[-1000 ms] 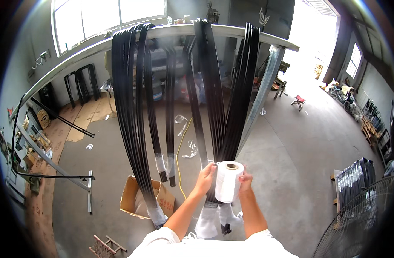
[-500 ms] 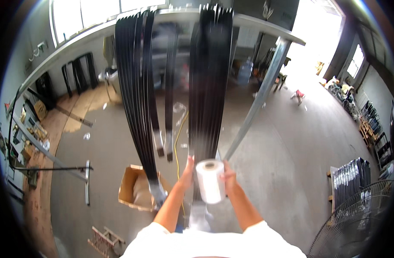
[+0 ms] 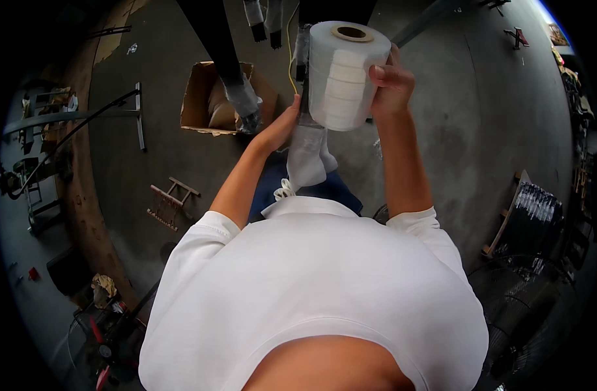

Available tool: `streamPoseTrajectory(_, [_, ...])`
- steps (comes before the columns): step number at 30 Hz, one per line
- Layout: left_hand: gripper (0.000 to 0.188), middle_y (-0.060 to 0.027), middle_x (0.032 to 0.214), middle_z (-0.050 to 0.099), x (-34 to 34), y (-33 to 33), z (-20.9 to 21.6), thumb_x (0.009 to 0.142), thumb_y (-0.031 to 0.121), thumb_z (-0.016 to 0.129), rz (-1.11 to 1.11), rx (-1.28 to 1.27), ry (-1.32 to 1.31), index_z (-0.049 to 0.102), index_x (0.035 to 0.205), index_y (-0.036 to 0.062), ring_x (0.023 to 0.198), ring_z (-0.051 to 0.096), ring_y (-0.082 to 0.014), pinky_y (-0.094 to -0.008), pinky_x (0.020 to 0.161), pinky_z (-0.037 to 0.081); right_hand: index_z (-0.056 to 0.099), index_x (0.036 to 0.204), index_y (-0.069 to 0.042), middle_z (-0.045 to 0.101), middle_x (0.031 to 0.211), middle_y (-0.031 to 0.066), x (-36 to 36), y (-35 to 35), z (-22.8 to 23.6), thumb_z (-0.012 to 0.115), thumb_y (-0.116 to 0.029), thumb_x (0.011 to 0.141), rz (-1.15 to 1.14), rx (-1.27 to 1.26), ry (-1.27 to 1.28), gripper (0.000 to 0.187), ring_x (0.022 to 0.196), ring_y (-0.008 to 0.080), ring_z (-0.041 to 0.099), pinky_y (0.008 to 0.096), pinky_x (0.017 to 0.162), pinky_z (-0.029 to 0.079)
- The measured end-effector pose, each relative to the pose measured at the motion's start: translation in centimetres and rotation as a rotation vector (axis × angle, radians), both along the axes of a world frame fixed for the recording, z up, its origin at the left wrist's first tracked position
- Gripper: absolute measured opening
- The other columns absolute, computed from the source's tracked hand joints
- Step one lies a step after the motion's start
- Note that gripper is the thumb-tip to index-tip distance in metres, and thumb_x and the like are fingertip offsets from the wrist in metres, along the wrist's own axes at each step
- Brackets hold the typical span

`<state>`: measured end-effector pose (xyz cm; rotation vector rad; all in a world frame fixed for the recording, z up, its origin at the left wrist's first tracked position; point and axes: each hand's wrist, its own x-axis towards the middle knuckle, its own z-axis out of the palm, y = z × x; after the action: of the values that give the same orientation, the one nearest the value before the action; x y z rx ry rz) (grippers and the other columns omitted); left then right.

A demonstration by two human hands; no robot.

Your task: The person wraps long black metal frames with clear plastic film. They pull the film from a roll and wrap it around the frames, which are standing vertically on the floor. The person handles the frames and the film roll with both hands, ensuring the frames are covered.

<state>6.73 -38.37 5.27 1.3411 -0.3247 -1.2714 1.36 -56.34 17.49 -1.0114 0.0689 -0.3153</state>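
A bundle of long black strips (image 3: pixel 337 10) hangs at centre, with an open cardboard box (image 3: pixel 195 98) on its left. Before the bundle is the stretch-film roll (image 3: pixel 350 78), its right side held by the right hand (image 3: pixel 392 88). The left hand (image 3: pixel 279 130) is beside the bundle; its grip I cannot tell.

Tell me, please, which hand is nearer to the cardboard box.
Left. In the picture, the left hand is just right of the box; the right hand is farther right, holding the roll.
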Motion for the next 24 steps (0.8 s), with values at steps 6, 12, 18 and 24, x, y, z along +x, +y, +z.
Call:
streamPoseTrajectory(6, [0.069, -0.0046, 0.129, 0.040, -0.5, 0.6, -1.2, 0.089, 0.058, 0.017, -0.093, -0.011, 0.109, 0.031, 0.133, 0.0066, 0.118, 0.035, -0.0168, -0.0304, 0.101, 0.023, 0.043, 0.120, 0.009, 0.051, 0.116, 0.0168, -3.8, -0.5, -3.0, 0.065, -0.039, 0.060, -0.052, 0.212, -0.223, 0.079, 0.106, 0.0249, 0.050, 0.0326, 0.089, 0.041])
streamPoseTrajectory(12, [0.066, -0.0036, 0.134, 0.032, -0.5, 1.4, -2.6, 0.089, 0.058, 0.019, -0.168, -0.308, 0.074, 0.025, 0.135, 0.0105, 0.121, 0.032, -0.0153, -0.0308, 0.101, 0.023, 0.042, 0.121, 0.008, 0.048, 0.120, 0.0188, -11.1, 5.4, -8.0, 0.058, -0.045, 0.062, -0.087, 0.301, 0.064, 0.081, 0.108, 0.0267, 0.049, 0.0349, 0.095, 0.039])
streamPoseTrajectory(18, [0.062, -0.0086, 0.118, 0.049, -1.7, 2.0, -1.8, 0.089, 0.056, 0.027, -0.155, -0.337, 0.312, 0.041, 0.122, 0.0060, 0.112, 0.043, -0.0163, -0.0272, 0.095, 0.032, 0.040, 0.124, 0.005, 0.054, 0.111, 0.0133, -12.8, 12.2, -11.4, 0.059, -0.023, 0.054, -0.118, 0.254, 0.301, 0.078, 0.096, 0.0212, 0.055, 0.0293, 0.083, 0.044])
streamPoseTrajectory(24, [0.053, -0.0071, 0.108, 0.054, -4.6, 0.4, -4.3, 0.090, 0.052, 0.035, 0.510, -0.309, 0.015, 0.051, 0.104, 0.0040, 0.102, 0.049, -0.0135, -0.0247, 0.088, 0.036, 0.043, 0.120, 0.003, 0.056, 0.106, 0.0136, -13.6, 13.1, -14.0, 0.058, -0.025, 0.058, -0.320, 0.339, 0.359, 0.069, 0.092, 0.0222, 0.056, 0.0317, 0.081, 0.045])
